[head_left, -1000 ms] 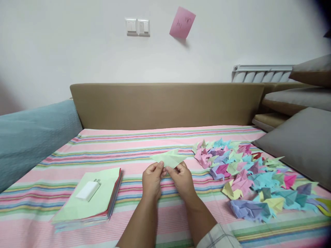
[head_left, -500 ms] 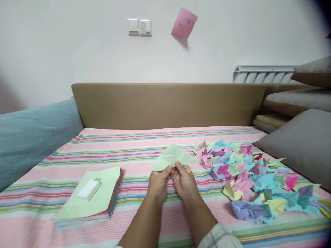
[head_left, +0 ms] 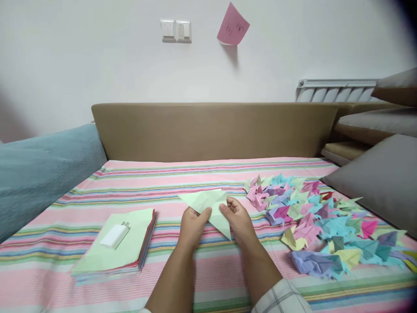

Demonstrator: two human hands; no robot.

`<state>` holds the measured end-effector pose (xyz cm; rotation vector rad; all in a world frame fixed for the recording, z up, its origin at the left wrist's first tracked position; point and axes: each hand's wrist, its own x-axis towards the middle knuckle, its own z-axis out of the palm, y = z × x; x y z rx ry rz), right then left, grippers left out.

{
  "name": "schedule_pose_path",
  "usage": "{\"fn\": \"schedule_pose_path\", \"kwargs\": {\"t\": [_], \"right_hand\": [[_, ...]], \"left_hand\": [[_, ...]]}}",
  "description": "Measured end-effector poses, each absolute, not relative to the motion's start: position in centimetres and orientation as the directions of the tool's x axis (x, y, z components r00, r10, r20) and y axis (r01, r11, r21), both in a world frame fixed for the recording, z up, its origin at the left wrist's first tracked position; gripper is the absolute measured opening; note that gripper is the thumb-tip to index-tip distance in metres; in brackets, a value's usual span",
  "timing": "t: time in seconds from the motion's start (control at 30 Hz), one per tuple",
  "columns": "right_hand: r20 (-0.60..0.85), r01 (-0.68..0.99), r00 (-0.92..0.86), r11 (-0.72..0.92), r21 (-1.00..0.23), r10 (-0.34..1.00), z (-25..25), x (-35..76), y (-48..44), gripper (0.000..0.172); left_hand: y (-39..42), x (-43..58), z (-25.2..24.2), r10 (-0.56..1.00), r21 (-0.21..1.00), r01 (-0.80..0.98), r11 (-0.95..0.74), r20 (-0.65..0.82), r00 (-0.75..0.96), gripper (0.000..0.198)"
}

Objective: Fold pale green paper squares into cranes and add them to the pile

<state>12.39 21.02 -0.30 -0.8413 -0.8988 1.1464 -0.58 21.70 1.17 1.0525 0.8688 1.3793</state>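
A pale green folded paper [head_left: 211,207] is held between both hands above the striped sheet [head_left: 169,182]. My left hand [head_left: 192,226] pinches its left lower edge, thumb on top. My right hand [head_left: 239,221] grips its right side, fingers curled around the fold. The paper forms a pointed shape with a corner hanging down between the hands. To the right lies a heap of folded paper cranes [head_left: 312,221] in several colours, a short way from my right hand.
A stack of coloured paper sheets [head_left: 114,250] with a white charger plug [head_left: 113,235] on top lies at the left. A tan headboard [head_left: 215,130] runs behind. Grey cushions [head_left: 381,182] sit at the right, a blue blanket [head_left: 42,169] at the left.
The green paper has been turned and refolded: its wide triangle pointing up is now a narrower shape with a corner pointing down. Both hands shifted slightly apart along it.
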Motion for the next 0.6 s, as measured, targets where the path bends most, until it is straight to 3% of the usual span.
{"fn": "schedule_pose_path", "kwargs": {"t": [0.1, 0.27, 0.4, 0.6], "right_hand": [[0.134, -0.421, 0.103, 0.165, -0.892, 0.986, -0.2, 12.1, 20.9, 0.036], [0.155, -0.416, 0.279, 0.265, -0.87, 0.948, -0.5, 11.9, 21.2, 0.039], [0.154, -0.347, 0.266, 0.244, -0.905, 0.951, -1.1, 12.0, 21.4, 0.037], [0.196, -0.236, 0.412, 0.312, -0.92, 0.89, -1.4, 12.3, 21.6, 0.042]], "left_hand": [[21.6, -0.6, 1.1, 0.992, 0.96, -0.262, -0.099, 0.117, 0.052, 0.03], [21.7, -0.5, 1.0, 0.997, 0.958, -0.275, -0.08, 0.076, -0.028, 0.033], [21.8, -0.6, 0.8, 0.996, 0.969, -0.228, -0.093, 0.087, -0.034, 0.03], [21.9, -0.6, 0.7, 0.996, 0.971, -0.22, -0.092, 0.092, -0.014, 0.026]]}}
